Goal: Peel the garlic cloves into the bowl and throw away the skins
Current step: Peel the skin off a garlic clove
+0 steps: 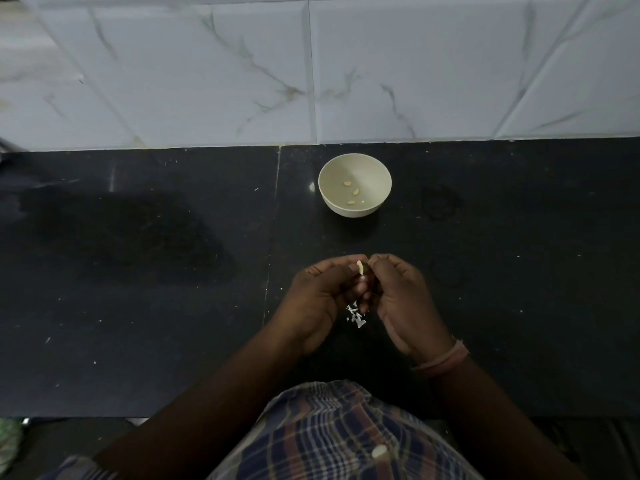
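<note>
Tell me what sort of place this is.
Probably a home kitchen: a dark stone counter against a marble-look tiled wall, with a small bowl of peeled garlic cloves.

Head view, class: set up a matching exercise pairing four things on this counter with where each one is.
Things:
1. bowl
2. peeled cloves
3. clove being peeled
4. skin scraps

Places:
A. pinched between the left hand and right hand
B. inside the bowl
C. on the counter below the hands
D. near the tiled wall

Pairs: 1-D, 2-B, 3-A, 4-C
</note>
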{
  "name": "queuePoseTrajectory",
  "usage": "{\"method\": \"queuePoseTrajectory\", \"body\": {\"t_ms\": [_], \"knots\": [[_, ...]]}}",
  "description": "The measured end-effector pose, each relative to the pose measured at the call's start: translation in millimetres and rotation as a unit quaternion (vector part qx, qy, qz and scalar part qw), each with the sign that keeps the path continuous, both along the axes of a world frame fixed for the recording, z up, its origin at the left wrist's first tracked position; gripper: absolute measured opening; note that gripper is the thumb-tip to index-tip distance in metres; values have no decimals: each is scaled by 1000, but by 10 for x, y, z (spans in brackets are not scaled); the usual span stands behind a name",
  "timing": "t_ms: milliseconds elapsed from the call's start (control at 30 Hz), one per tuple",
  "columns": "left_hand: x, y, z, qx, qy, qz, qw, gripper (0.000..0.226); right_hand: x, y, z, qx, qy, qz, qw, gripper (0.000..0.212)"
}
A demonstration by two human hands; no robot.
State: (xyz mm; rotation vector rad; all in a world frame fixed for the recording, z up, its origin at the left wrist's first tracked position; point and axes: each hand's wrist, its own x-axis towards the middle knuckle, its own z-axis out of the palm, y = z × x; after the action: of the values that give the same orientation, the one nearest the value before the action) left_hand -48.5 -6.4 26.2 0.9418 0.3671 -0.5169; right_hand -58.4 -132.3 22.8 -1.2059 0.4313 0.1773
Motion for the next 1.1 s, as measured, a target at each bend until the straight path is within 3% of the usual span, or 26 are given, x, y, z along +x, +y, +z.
{"method": "queuePoseTrajectory", "body": {"t_ms": [100, 267, 367, 433, 500, 567, 600, 867, 1100], "knots": [[6, 13, -34, -2, -1, 7, 1000, 26, 6, -48, -17, -22, -7, -25, 999, 19], [8, -17, -63, 25, 0, 23, 999, 18, 12, -136, -55, -195, -32, -11, 980, 26], [19, -45, -75, 34, 9, 41, 999, 15, 14, -112, -55, -319, -61, 11, 946, 41], [35, -45, -83, 34, 14, 49, 998, 14, 7, -111, -90, -387, -68, 22, 919, 31], [54, -27, -99, 35, 25, 58, 997, 13, -6, -122, -142, -387, -63, 26, 919, 4], [69, -3, -112, 42, 36, 61, 997, 12, -18, -133, -164, -422, -92, 22, 901, 30], [71, 4, -120, 47, 41, 62, 996, 12, -21, -147, -160, -440, -106, 14, 892, 33], [163, 7, -151, 48, 63, 91, 993, 10, 105, -103, -137, -425, -95, 15, 900, 7], [218, 38, -168, 55, 44, 60, 996, 20, 127, 19, -154, -414, -171, 49, 893, 15]]}}
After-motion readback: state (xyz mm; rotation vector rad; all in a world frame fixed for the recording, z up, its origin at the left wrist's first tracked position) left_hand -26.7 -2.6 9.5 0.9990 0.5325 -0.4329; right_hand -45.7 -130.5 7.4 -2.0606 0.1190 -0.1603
